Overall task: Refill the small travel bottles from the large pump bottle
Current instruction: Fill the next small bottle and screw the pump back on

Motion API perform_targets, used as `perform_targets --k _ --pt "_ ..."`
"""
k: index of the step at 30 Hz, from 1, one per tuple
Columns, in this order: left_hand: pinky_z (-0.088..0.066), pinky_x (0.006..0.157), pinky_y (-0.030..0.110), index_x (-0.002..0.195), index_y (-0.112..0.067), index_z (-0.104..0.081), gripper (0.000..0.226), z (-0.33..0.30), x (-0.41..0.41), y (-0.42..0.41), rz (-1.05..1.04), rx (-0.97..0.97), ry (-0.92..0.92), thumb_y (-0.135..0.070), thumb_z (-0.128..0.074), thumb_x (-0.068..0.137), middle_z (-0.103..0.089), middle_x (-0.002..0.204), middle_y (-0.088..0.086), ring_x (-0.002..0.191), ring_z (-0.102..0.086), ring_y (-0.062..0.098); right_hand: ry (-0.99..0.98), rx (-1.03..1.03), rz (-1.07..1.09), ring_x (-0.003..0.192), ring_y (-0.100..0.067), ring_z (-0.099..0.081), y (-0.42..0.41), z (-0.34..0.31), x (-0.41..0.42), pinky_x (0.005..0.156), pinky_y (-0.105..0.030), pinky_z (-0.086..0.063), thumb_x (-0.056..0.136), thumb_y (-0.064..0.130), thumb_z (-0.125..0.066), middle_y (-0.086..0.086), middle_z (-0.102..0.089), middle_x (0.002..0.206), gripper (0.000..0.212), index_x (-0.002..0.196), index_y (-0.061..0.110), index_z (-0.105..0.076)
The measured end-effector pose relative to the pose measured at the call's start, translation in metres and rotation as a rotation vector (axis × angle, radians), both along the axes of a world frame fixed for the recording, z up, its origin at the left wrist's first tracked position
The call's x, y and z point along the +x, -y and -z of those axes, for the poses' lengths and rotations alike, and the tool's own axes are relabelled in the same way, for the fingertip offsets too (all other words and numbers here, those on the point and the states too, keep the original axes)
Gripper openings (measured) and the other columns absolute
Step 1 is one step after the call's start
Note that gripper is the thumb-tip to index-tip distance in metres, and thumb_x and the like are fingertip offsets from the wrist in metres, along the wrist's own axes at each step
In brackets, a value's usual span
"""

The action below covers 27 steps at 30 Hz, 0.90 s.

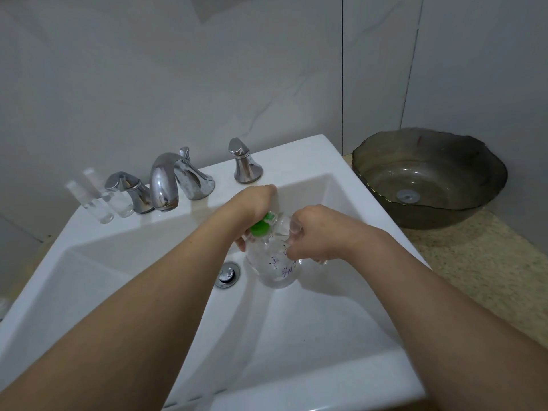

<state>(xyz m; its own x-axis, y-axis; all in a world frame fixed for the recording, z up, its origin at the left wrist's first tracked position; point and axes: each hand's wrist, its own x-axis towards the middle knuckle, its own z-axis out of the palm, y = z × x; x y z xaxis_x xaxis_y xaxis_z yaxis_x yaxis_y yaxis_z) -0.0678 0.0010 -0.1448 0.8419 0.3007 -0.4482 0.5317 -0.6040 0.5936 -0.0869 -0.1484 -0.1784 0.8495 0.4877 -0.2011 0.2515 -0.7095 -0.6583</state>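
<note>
The left grip curls round the green pump top of the clear pump bottle, while the right grip clasps the bottle's shoulder, holding it tilted over the white sink near the drain. Two small travel bottles stand on the sink's rim, left of the chrome faucet. A dark glass bowl sits on the speckled surface at right.
</note>
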Motion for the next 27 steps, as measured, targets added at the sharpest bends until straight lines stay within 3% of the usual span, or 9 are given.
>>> perform_targets --k 8,10,14,18,21,25,27 --pt "-0.055 0.065 0.047 0.116 -0.01 -0.061 0.054 -0.003 0.001 -0.004 -0.008 -0.031 -0.077 -0.053 -0.033 0.101 -0.064 0.103 0.015 0.086 -0.063 0.035 0.032 0.011 0.012 0.047 -0.015 -0.063 0.0 -0.002 0.0 0.046 -0.026 -0.052 0.065 0.028 -0.067 0.004 -0.07 0.086 0.02 0.082 0.024 -0.057" --pt "-0.054 0.07 0.051 0.116 -0.011 -0.061 0.056 -0.009 0.003 -0.007 -0.012 -0.091 -0.137 -0.057 -0.034 0.099 -0.066 0.111 0.015 0.092 -0.064 0.036 0.069 0.023 0.022 0.049 -0.016 -0.064 0.0 -0.004 -0.001 0.048 -0.028 -0.055 0.064 0.03 -0.066 0.006 -0.068 0.083 0.019 0.08 0.025 -0.056" --pt "-0.05 0.07 0.063 0.128 -0.016 -0.057 0.069 -0.019 0.004 -0.013 -0.013 -0.216 -0.235 -0.072 -0.038 0.093 -0.066 0.121 0.013 0.109 -0.063 0.041 0.119 0.039 0.024 0.044 -0.012 -0.059 0.001 -0.008 -0.002 0.043 -0.021 -0.042 0.065 0.028 -0.066 0.009 -0.06 0.068 0.013 0.071 0.026 -0.054" --pt "-0.051 0.08 0.068 0.129 -0.016 -0.06 0.071 -0.019 0.004 -0.013 0.023 -0.194 -0.26 -0.073 -0.04 0.092 -0.066 0.124 0.013 0.112 -0.063 0.04 0.116 0.034 0.017 0.045 -0.011 -0.059 0.001 -0.009 -0.002 0.043 -0.022 -0.044 0.066 0.029 -0.066 0.008 -0.061 0.072 0.014 0.073 0.026 -0.055" --pt "-0.053 0.086 0.069 0.122 -0.012 -0.064 0.057 -0.012 0.002 -0.009 0.033 -0.09 -0.189 -0.058 -0.041 0.096 -0.067 0.119 0.015 0.105 -0.065 0.04 0.091 0.033 0.013 0.044 -0.012 -0.061 0.0 -0.007 -0.002 0.043 -0.023 -0.048 0.066 0.029 -0.067 0.007 -0.065 0.078 0.016 0.077 0.026 -0.056" --pt "-0.057 0.077 0.065 0.117 -0.009 -0.06 0.051 -0.002 0.0 -0.002 0.002 -0.008 -0.028 -0.05 -0.035 0.101 -0.065 0.105 0.018 0.092 -0.065 0.04 0.078 -0.029 0.012 0.041 -0.014 -0.06 0.0 -0.002 0.0 0.041 -0.023 -0.048 0.062 0.026 -0.065 -0.003 -0.066 0.063 0.016 0.074 0.017 -0.058" --pt "-0.058 0.076 0.063 0.117 -0.007 -0.06 0.051 0.0 0.0 0.0 -0.002 0.011 0.014 -0.047 -0.033 0.102 -0.064 0.101 0.019 0.087 -0.065 0.04 0.056 -0.032 0.009 0.039 -0.014 -0.059 0.0 0.0 0.001 0.042 -0.023 -0.049 0.062 0.024 -0.064 -0.004 -0.068 0.066 0.018 0.078 0.016 -0.06"
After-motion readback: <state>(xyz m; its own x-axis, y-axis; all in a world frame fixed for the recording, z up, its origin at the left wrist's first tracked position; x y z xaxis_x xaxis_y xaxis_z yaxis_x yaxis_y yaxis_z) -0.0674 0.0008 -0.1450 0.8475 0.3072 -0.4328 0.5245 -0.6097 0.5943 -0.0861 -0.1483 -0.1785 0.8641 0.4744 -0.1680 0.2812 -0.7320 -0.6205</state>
